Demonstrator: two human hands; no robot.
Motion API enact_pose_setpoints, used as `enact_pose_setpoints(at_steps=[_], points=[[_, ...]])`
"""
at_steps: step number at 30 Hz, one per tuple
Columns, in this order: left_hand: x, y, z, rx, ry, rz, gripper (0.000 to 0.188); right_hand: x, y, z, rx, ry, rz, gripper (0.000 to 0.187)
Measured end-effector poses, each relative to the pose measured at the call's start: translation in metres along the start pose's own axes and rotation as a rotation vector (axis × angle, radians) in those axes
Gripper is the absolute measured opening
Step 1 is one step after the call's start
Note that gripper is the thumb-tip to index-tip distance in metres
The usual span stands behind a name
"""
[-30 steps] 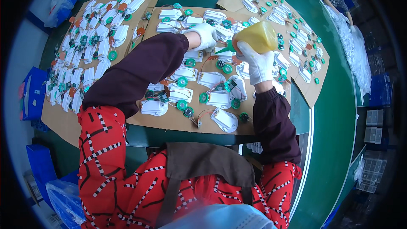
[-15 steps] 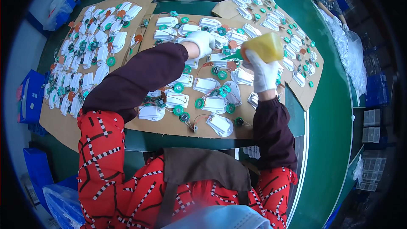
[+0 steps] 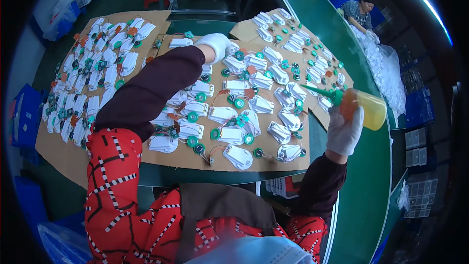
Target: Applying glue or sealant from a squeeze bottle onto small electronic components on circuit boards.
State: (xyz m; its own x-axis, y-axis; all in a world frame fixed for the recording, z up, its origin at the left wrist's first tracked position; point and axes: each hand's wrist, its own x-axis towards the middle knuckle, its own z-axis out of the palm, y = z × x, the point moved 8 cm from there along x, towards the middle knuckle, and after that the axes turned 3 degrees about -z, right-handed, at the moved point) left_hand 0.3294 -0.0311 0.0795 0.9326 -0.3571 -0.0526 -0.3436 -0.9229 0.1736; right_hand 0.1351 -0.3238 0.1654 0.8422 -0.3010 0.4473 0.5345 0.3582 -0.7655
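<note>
My right hand (image 3: pixel 344 129), in a white glove, is closed around a clear squeeze bottle (image 3: pixel 369 112) of yellow liquid. The bottle is tilted on its side, its long green nozzle (image 3: pixel 320 91) pointing left above the right edge of the parts. My left hand (image 3: pixel 215 48), also gloved, is at the far side of the cardboard (image 3: pixel 220 159). Its fingers curl down among white plastic housings (image 3: pixel 237 87), and whatever they hold is hidden. The housings carry thin wires, green round parts (image 3: pixel 239 103) and small green circuit boards (image 3: pixel 239 120).
More housings crowd a cardboard sheet (image 3: pixel 63 156) at the left and another piece (image 3: pixel 317 115) at the far right. Beyond runs a green table (image 3: pixel 364 176). At the far right a person (image 3: pixel 359 14) handles clear plastic bags (image 3: pixel 391 68). Blue bins (image 3: pixel 27 117) stand left.
My right hand has moved right and toward me with the bottle, away from the housings. My left hand has shifted slightly left and away. The whole view has shifted a little.
</note>
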Motion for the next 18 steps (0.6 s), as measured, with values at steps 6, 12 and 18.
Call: enact_pose_setpoints(at_steps=[6,12,18], points=[[0.026,0.032,0.031,0.228,0.167,0.366,0.02,-0.007,-0.004,-0.011,-0.052,0.034,0.03,0.039],[0.02,0.019,0.032,0.123,0.018,0.112,0.025,-0.014,0.009,-0.02,-0.047,0.123,0.08,0.039],[0.01,0.022,0.018,0.053,0.05,0.016,0.031,-0.012,0.019,-0.031,-0.035,0.154,0.112,0.038]])
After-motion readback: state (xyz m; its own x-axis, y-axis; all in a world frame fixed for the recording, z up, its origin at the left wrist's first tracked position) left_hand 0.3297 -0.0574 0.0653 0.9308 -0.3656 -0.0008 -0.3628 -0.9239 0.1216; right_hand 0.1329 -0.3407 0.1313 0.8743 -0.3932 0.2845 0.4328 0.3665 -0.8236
